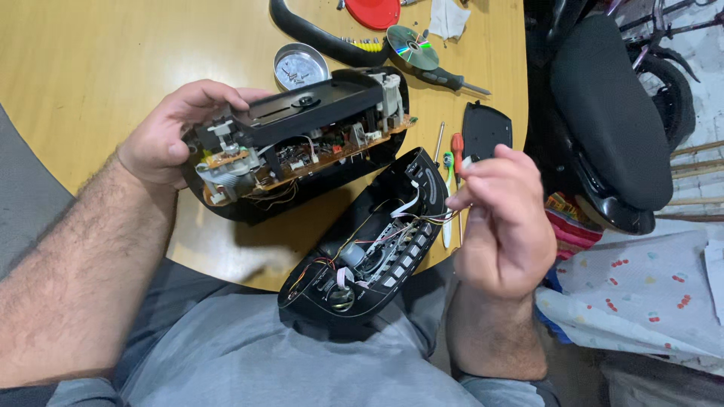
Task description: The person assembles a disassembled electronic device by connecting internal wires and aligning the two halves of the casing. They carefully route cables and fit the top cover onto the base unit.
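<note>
At a round wooden table (pixel 90 68), the left hand (pixel 170 136) grips the end of an opened black player chassis (pixel 302 139), its circuit board exposed and tilted on edge. Just below lies the detached front shell (pixel 369 249), trailing wires. The right hand (pixel 501 218) pinches those wires (pixel 434 217) between fingertips. Beyond, a disc (pixel 412 45) and a screwdriver (pixel 451 79) rest near the table's far edge.
</note>
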